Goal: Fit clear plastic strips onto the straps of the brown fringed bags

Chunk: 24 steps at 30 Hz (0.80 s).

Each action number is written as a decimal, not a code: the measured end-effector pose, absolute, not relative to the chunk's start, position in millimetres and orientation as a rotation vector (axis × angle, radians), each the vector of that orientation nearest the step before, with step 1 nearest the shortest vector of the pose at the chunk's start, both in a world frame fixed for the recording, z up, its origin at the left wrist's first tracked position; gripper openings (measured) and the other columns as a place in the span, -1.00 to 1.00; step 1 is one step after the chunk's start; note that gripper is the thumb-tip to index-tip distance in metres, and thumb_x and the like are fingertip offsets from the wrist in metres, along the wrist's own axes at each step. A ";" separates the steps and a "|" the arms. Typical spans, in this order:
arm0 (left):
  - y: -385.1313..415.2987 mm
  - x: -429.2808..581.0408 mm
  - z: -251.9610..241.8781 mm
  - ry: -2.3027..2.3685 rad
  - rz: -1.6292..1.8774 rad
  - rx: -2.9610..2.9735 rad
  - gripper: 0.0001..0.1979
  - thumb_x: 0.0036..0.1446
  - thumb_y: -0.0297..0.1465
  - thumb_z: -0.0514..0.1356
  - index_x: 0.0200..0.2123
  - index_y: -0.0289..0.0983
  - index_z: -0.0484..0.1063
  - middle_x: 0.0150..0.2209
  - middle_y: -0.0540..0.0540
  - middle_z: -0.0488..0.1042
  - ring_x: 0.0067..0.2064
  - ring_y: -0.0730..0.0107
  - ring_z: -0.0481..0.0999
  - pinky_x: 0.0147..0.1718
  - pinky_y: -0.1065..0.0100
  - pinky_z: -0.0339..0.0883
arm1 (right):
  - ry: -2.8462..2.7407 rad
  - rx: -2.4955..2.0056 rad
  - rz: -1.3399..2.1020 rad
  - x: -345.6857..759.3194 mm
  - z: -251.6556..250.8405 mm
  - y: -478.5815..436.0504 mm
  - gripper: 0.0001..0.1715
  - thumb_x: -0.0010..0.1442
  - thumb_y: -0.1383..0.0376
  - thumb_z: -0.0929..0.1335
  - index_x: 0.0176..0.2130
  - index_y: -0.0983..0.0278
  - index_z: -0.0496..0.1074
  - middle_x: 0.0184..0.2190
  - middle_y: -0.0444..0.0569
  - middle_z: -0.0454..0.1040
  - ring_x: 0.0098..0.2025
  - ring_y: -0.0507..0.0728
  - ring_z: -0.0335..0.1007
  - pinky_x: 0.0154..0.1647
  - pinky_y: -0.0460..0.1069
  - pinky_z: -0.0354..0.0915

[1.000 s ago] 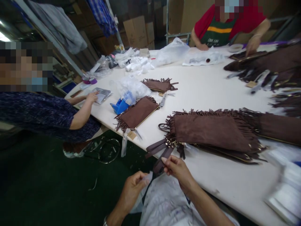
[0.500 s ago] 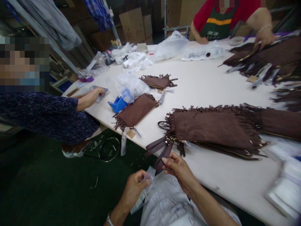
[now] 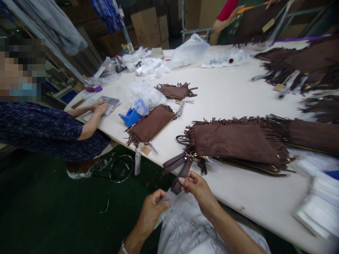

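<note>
At the table's near edge, my right hand [image 3: 196, 188] pinches a brown wrist strap [image 3: 182, 175] that hangs from a fringed brown bag [image 3: 233, 139]. My left hand [image 3: 155, 208] is closed on a small clear plastic sleeve [image 3: 169, 198], whose mouth meets the strap's lower end. How far the strap end sits inside the sleeve I cannot tell. A second strap [image 3: 173, 163] lies beside the first, over the table edge. The bag rests on other brown bags, with gold rings and a zip along its near side.
Two more fringed bags [image 3: 155, 124] lie left of centre, near a blue tape dispenser [image 3: 129, 117] and plastic bags. White packets [image 3: 317, 208] are stacked at right. One co-worker's hands [image 3: 99, 107] press a flat packet; another person holds up a brown bag [image 3: 254, 23].
My left hand has brought the sleeve up against the strap end. The co-worker at left now has both hands on the packet; the person at the back has lifted a bag.
</note>
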<state>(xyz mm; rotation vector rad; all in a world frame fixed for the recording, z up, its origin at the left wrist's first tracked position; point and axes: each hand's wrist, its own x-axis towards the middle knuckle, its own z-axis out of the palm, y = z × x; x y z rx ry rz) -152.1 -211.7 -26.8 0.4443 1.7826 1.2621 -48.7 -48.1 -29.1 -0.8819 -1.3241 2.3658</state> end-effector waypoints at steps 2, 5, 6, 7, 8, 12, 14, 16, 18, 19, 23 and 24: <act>-211.7 -151.8 -26.4 1.789 1.260 0.459 -0.84 -0.06 -0.35 0.32 -0.44 -0.31 0.45 -0.46 -0.02 0.46 -0.37 0.36 0.38 -0.35 0.40 0.21 | -1.336 -0.904 2.361 -48.6 -28.4 -47.8 -0.62 0.03 0.06 0.46 -0.37 0.28 0.35 -0.58 -0.17 0.38 -0.52 -0.01 0.22 -0.48 -0.10 0.08; -212.1 -151.0 -24.4 1.858 1.220 0.521 -0.89 -0.02 -0.37 0.29 -0.43 -0.29 0.45 -0.45 -0.01 0.46 -0.36 0.34 0.39 -0.34 0.39 0.21 | -1.333 -0.921 2.359 -49.5 -28.6 -47.0 -0.60 0.00 0.05 0.48 -0.40 0.27 0.33 -0.60 -0.19 0.36 -0.54 -0.01 0.22 -0.50 -0.10 0.07; -212.0 -150.7 -23.1 1.899 1.192 0.558 -0.91 -0.01 -0.38 0.27 -0.43 -0.28 0.46 -0.45 -0.01 0.46 -0.35 0.34 0.39 -0.33 0.39 0.21 | -1.334 -0.923 2.358 -49.8 -29.1 -46.7 -0.59 -0.01 0.04 0.48 -0.42 0.27 0.31 -0.61 -0.20 0.35 -0.55 -0.01 0.22 -0.51 -0.10 0.07; -211.8 -150.5 -21.5 1.943 1.159 0.605 -0.94 0.01 -0.39 0.26 -0.43 -0.27 0.46 -0.44 -0.01 0.46 -0.34 0.33 0.40 -0.33 0.39 0.20 | -1.338 -0.926 2.356 -50.1 -29.7 -46.5 -0.58 -0.02 0.04 0.48 -0.43 0.26 0.30 -0.63 -0.21 0.35 -0.56 -0.01 0.21 -0.52 -0.10 0.06; -211.6 -150.2 -19.6 1.987 1.124 0.656 -0.95 0.02 -0.41 0.24 -0.43 -0.26 0.46 -0.43 -0.01 0.46 -0.33 0.32 0.40 -0.32 0.38 0.19 | -1.345 -0.931 2.351 -50.3 -30.4 -46.3 -0.58 -0.03 0.05 0.49 -0.44 0.26 0.28 -0.64 -0.21 0.34 -0.57 -0.01 0.20 -0.52 -0.10 0.06; -209.8 -149.5 -10.9 2.121 0.990 0.843 -0.97 0.06 -0.43 0.21 -0.40 -0.22 0.46 -0.39 -0.01 0.46 -0.29 0.29 0.42 -0.29 0.36 0.17 | -1.373 -0.950 2.329 -50.8 -32.3 -46.3 -0.57 -0.02 0.07 0.48 -0.47 0.25 0.23 -0.64 -0.22 0.34 -0.58 -0.02 0.18 -0.53 -0.10 0.05; -209.0 -149.1 -7.6 2.160 0.946 0.908 -0.96 0.08 -0.42 0.20 -0.38 -0.20 0.46 -0.37 -0.03 0.46 -0.26 0.26 0.43 -0.27 0.35 0.17 | -1.378 -0.958 2.320 -51.3 -32.4 -46.8 -0.58 -0.01 0.07 0.48 -0.47 0.24 0.23 -0.64 -0.21 0.34 -0.58 -0.02 0.19 -0.54 -0.10 0.05; -208.4 -148.8 -5.8 2.183 0.929 0.952 -0.94 0.10 -0.41 0.18 -0.37 -0.19 0.47 -0.34 -0.05 0.46 -0.23 0.23 0.43 -0.24 0.34 0.17 | -1.370 -0.970 2.312 -51.7 -32.2 -47.8 -0.56 -0.02 0.06 0.47 -0.49 0.24 0.22 -0.64 -0.21 0.34 -0.58 -0.02 0.18 -0.54 -0.10 0.05; -208.0 -148.2 -5.3 2.200 0.928 0.974 -0.93 0.11 -0.40 0.18 -0.36 -0.18 0.47 -0.33 -0.07 0.46 -0.21 0.20 0.43 -0.23 0.33 0.17 | -1.357 -0.986 2.305 -52.0 -31.6 -49.1 -0.56 -0.02 0.05 0.47 -0.49 0.24 0.22 -0.64 -0.20 0.35 -0.58 -0.02 0.18 -0.54 -0.10 0.05; -207.9 -147.9 -5.3 2.206 0.926 0.980 -0.93 0.11 -0.40 0.18 -0.36 -0.18 0.47 -0.32 -0.07 0.47 -0.21 0.19 0.43 -0.23 0.33 0.17 | -1.351 -0.999 2.299 -52.1 -31.3 -49.8 -0.56 -0.02 0.05 0.47 -0.49 0.24 0.22 -0.64 -0.20 0.35 -0.58 -0.02 0.18 -0.54 -0.10 0.06; -207.3 -146.5 -5.7 2.211 0.926 0.977 -0.95 0.10 -0.39 0.20 -0.37 -0.19 0.47 -0.34 -0.07 0.46 -0.21 0.20 0.43 -0.23 0.33 0.17 | -1.322 -1.038 2.282 -52.7 -29.7 -52.0 -0.56 -0.02 0.04 0.47 -0.49 0.25 0.24 -0.63 -0.19 0.36 -0.58 -0.02 0.18 -0.53 -0.10 0.08; -207.3 -146.3 -5.9 2.199 0.939 0.961 -0.95 0.10 -0.39 0.20 -0.37 -0.19 0.47 -0.34 -0.06 0.46 -0.22 0.21 0.43 -0.23 0.34 0.17 | -1.313 -1.039 2.283 -52.8 -29.4 -52.3 -0.56 -0.02 0.03 0.48 -0.48 0.25 0.24 -0.63 -0.19 0.36 -0.58 -0.02 0.19 -0.53 -0.10 0.09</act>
